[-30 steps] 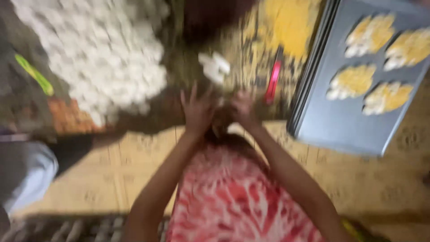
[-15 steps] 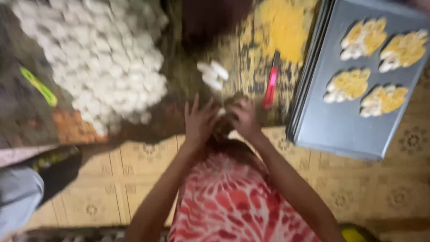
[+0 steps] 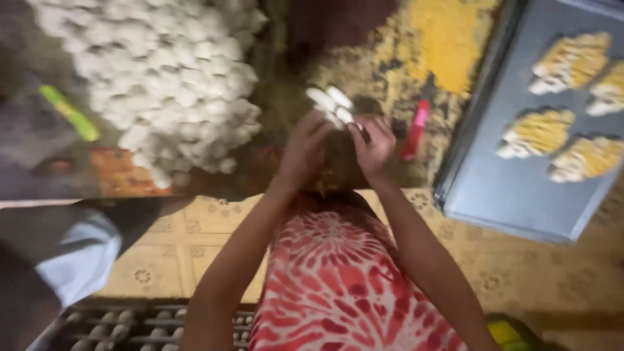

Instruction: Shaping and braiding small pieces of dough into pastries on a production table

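Both hands working together: left hand (image 3: pixel 304 151) and right hand (image 3: pixel 375 144) pinching small white doughy oval pieces (image 3: pixel 333 104) at the fingertips, fingers curled partly closed. Lumpy white heap of similar pieces (image 3: pixel 162 71) lying left of them; flat grey metal tray (image 3: pixel 520 195) right.

The heap of small dough pieces (image 3: pixel 162 78) is white. The tray (image 3: pixel 520 195) is grey, its shaped pieces (image 3: pixel 539 130) white topped with yellow. The powder patch (image 3: pixel 448 39) is yellow, the tool (image 3: pixel 415 130) red, the stick (image 3: pixel 68 112) bright green. The garment (image 3: pixel 338 279) is red-and-white tie-dye. The floor (image 3: pixel 195 260) is cream, floral-patterned.
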